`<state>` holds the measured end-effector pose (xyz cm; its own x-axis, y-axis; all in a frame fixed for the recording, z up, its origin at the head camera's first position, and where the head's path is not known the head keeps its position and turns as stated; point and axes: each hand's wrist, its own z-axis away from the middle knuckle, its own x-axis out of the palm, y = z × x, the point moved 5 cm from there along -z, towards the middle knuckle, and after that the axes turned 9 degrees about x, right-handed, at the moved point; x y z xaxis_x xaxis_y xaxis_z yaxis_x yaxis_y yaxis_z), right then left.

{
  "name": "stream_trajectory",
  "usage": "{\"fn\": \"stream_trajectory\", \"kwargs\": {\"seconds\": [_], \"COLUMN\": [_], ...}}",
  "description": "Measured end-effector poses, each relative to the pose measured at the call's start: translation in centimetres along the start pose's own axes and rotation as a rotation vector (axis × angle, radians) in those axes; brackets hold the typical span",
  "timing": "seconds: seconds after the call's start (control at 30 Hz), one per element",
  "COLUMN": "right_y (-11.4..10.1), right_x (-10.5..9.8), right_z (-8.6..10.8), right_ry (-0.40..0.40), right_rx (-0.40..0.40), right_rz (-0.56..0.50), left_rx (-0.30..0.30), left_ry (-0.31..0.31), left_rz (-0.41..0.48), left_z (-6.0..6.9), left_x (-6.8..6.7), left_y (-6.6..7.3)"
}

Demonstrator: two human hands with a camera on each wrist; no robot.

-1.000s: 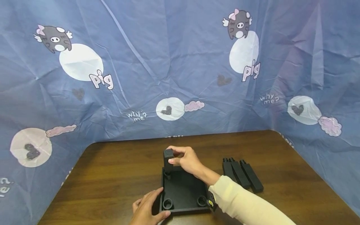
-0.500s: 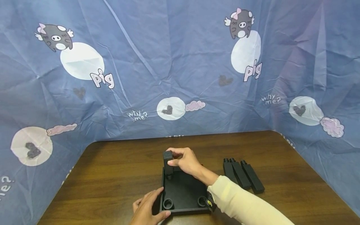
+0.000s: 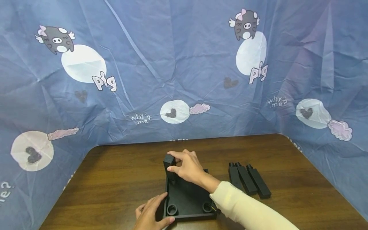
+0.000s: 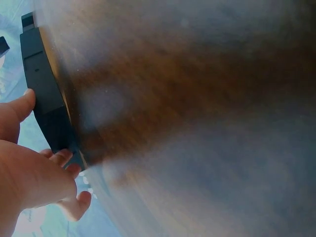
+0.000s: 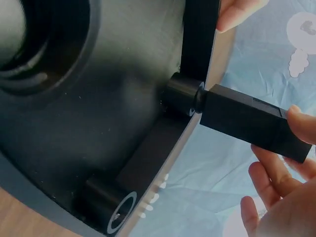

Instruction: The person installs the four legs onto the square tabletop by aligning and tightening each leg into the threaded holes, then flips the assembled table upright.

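My right hand (image 3: 188, 167) pinches a black square-section leg (image 3: 169, 162) near its top, between thumb and fingers. The leg stands nearly upright over the far-left corner of a black square tabletop-like panel (image 3: 188, 196) with raised edges. In the right wrist view, its narrow end meets a round socket (image 5: 180, 94); how deep it sits cannot be seen. My left hand (image 3: 150, 210) grips the panel's near-left corner, thumb on the front edge and fingers along the left side. A near-left socket (image 3: 172, 205) and a near-right socket (image 3: 207, 202) show open tops.
Three more black legs (image 3: 258, 182) with threaded tips lie side by side on the wooden table (image 3: 115, 179), right of the panel. My right forearm's pale sleeve (image 3: 247, 204) passes between them and the panel. A blue printed cloth (image 3: 184, 64) hangs behind and around.
The leg has come down onto the far-left socket, then turned, so its top face now sits at an angle and slightly left. My right wrist has rotated with it; my left hand stays put.
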<state>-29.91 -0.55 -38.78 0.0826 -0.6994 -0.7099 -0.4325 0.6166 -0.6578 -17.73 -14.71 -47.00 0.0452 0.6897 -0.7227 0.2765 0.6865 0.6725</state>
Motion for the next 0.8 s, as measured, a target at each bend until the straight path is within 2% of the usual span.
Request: {"fn": "stream_trajectory", "kwargs": {"seconds": [0.1,0.27,0.57,0.7,0.8], "right_y": [-0.4,-0.9,-0.4,0.1,0.3], "right_x": [0.1,0.1,0.3,0.6,0.7], "right_z": [-0.2,-0.8,-1.4,-1.4,-1.4], "right_ry": [-0.015,-0.051,0.028,0.033,-0.005], "right_rx": [-0.039,-0.057,0.047,0.056,0.054], "right_rz": [0.065,0.093,0.165,0.146,0.103], "left_rx": [-0.005,-0.026,0.006,0.008,0.009], "left_ry": [-0.004,-0.022,-0.006,-0.004,-0.001], "left_rz": [0.002,0.017,0.009,0.008,0.001], "left_z": [0.0,0.0,0.0,0.0,0.0], "left_x": [0.0,0.0,0.1,0.1,0.0], "left_y": [0.0,-0.1,-0.1,0.0,0.0]}}
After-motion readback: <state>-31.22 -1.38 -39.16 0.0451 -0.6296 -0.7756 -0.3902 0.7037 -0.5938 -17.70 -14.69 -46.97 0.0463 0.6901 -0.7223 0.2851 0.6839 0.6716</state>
